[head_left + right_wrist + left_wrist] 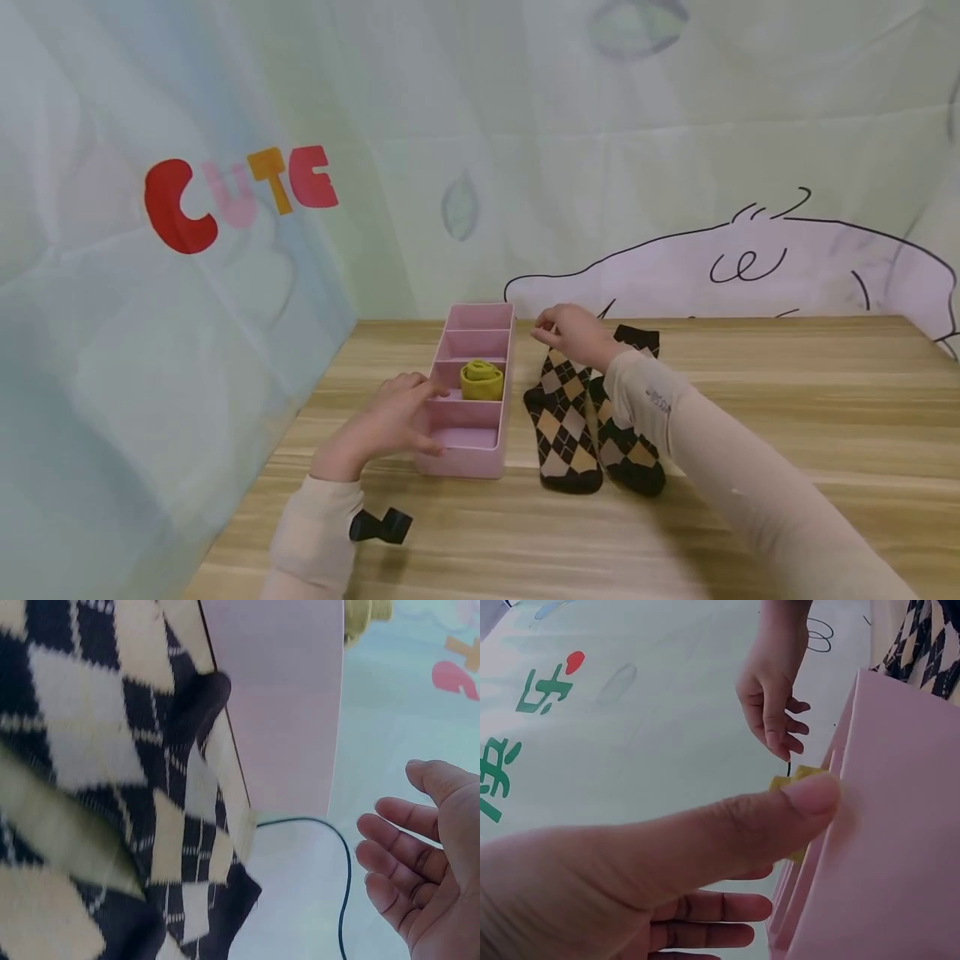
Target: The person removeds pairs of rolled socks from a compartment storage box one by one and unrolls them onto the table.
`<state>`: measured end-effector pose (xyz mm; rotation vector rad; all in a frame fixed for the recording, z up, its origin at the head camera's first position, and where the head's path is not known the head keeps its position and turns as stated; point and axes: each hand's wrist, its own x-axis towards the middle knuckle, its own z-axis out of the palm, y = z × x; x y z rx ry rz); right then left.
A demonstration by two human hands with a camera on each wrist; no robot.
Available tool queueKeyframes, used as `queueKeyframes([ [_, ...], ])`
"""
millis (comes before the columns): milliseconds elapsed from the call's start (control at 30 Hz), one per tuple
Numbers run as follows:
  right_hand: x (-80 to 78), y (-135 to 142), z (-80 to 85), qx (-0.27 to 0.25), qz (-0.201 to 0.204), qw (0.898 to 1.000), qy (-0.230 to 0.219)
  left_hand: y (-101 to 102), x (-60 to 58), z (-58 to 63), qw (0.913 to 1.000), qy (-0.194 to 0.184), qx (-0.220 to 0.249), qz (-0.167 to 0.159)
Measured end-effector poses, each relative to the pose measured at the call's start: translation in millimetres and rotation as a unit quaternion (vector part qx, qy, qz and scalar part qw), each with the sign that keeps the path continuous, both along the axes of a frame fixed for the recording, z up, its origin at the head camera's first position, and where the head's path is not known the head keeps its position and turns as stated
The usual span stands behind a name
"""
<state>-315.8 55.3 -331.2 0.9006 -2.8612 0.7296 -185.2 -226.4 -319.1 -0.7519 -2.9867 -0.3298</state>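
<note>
A pink divided box [461, 462] stands on the table, and a rolled yellow-green sock [482, 382] sits in its third compartment from the back. My left hand [390, 412] is at the box's left side, thumb at the front rim and fingers along the left edge. In the left wrist view the straight thumb [810, 796] overlaps the box rim. Right of the box lie two argyle socks [564, 433] in black, tan and grey, side by side with toes toward me. Above their far ends hovers my right hand [573, 333], loosely bent and holding nothing.
The wooden table [480, 542] meets a printed cloth backdrop [420, 150] behind the box and another on the left. A black piece [382, 526] sticks out from the left sleeve. In the right wrist view a thin dark cord [346, 877] curves past the box.
</note>
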Motion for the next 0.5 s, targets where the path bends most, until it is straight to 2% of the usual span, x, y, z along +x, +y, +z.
queueKeyframes([
  [367, 5.9, -32, -8.0, -0.024, 0.045, 0.999, -0.010, -8, -4.3, -7.2, 0.9998, -0.007, -0.013, 0.016],
  [500, 12.1, -48, -9.6, -0.019, 0.081, 0.996, -0.015, -8, -4.6, -7.1, 0.9996, -0.012, -0.012, 0.024],
])
